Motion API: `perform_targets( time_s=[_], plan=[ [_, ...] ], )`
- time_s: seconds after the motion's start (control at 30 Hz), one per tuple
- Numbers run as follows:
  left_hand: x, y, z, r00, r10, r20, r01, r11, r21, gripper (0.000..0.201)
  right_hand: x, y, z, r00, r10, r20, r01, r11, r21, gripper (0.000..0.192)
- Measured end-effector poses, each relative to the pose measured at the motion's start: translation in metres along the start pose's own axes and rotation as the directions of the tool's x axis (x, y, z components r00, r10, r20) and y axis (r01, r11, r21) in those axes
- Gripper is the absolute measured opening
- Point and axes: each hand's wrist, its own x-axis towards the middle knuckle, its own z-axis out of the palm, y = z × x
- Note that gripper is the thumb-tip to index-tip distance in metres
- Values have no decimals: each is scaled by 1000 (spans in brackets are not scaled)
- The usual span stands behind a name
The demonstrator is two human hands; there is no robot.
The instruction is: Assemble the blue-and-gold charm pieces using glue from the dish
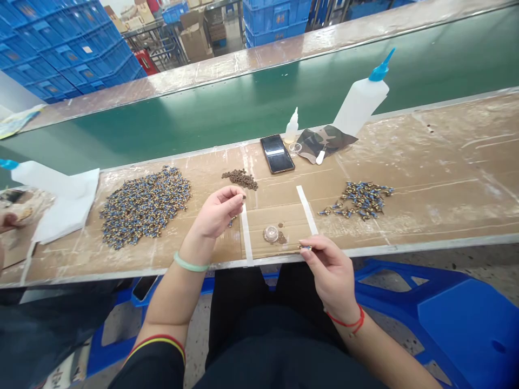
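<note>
My left hand [219, 212] is closed in a pinch on a small dark brown piece [244, 198], just in front of a little pile of similar brown pieces [241, 179]. Between thumb and fingers, my right hand [330, 273] grips a small blue-and-gold part [305, 247] near the table's front edge. A small clear round dish [270, 234] sits on the cardboard between my hands. To the left spreads a large heap of blue-and-gold parts [146, 205]; a smaller heap [363, 200] lies to the right. Exact shapes of the held pieces are too small to make out.
A phone [277, 154], a small dropper bottle [292, 127], a camouflage cloth [326, 141] and a large white bottle [360, 102] stand or lie along the back. Another person's hand [8, 220] shows at far left. A blue stool [458, 319] stands at right.
</note>
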Motion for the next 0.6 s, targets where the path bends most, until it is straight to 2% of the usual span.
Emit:
perform_targets(
  time_s=[0.2,0.3,0.37,0.43,0.53,0.6],
  plan=[
    [-22,5,27,998,32,45,-28,996,-90,42,21,-23,12,996,-90,13,90,996,-19,10],
    [-37,-6,45,983,181,-35,-181,983,2,38,36,-35,30,993,-103,-63,105,994,27,18],
    [-48,-17,58,934,341,-107,-323,933,157,34,44,-40,46,990,-18,-141,34,993,110,24],
    [-59,-29,68,862,495,-111,-439,837,327,28,51,-42,62,979,118,-166,-78,971,227,30],
    [-71,-47,78,755,655,-26,-567,672,477,20,56,-40,78,961,262,-87,-211,900,381,32],
    [-78,-56,83,737,676,-8,-585,643,495,17,57,-37,82,957,288,-43,-242,869,431,31]
  ],
)
